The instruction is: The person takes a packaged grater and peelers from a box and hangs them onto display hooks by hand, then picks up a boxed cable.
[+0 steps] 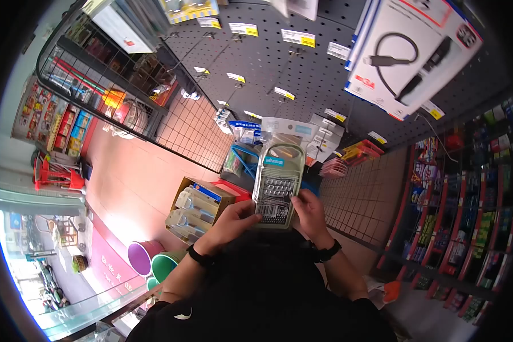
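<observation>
Between my two hands is a packaged grater [277, 191], upright, with a pale green frame, metal grating holes and a barcode label near its lower end. A clear bag with a whitish header covers its top. My left hand [237, 219] grips the lower left edge, thumb lying on the front. On the other side my right hand [310, 210] pinches the right edge, with its thumb at the front. The fingers behind the package are hidden. Dark bands circle both wrists.
A perforated panel [256, 65] with hooks and price tags rises ahead, and a packaged cable [404, 62] hangs upper right. A cardboard box [196, 208] of clear containers stands left, near a purple bucket [142, 256] and a green bucket [164, 266]. Stocked shelves [456, 228] line the right.
</observation>
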Available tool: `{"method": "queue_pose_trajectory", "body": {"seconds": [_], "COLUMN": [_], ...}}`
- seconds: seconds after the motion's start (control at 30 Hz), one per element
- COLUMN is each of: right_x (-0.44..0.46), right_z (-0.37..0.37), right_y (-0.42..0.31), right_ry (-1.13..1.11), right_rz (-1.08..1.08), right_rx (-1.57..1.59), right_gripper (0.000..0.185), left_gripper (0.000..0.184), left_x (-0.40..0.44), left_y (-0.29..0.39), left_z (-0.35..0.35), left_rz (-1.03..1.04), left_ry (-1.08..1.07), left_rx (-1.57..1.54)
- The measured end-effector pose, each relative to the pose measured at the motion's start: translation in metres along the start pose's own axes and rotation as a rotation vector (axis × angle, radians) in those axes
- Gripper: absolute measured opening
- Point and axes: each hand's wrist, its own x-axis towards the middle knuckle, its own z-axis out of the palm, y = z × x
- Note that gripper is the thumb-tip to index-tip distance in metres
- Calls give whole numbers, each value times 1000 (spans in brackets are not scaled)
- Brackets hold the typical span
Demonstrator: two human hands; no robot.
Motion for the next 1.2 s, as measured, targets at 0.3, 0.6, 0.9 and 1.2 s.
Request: {"method": "queue_pose_trajectory", "body": {"seconds": [0.3, 0.6, 0.9, 1.2], "right_x": [13, 24, 16, 5], "right_z": [53, 115, 151, 172], "right_y": [-7, -5, -2, 8], "right_ry": [-42, -53, -44, -50], "right_rz": [1, 80, 228, 278], "right_rx": [-187, -173, -392, -463], "right_gripper": [12, 11, 12, 17], "left_gripper": [18, 16, 26, 28], "left_x": [-10, -17, -30, -41], "left_y": [-18, -46, -66, -85], "left_z": [-59, -121, -154, -170], "left_rz": [130, 132, 4, -107], "left_ry": [0, 42, -38, -64], "left_rx": [-68, -100, -140, -284]}}
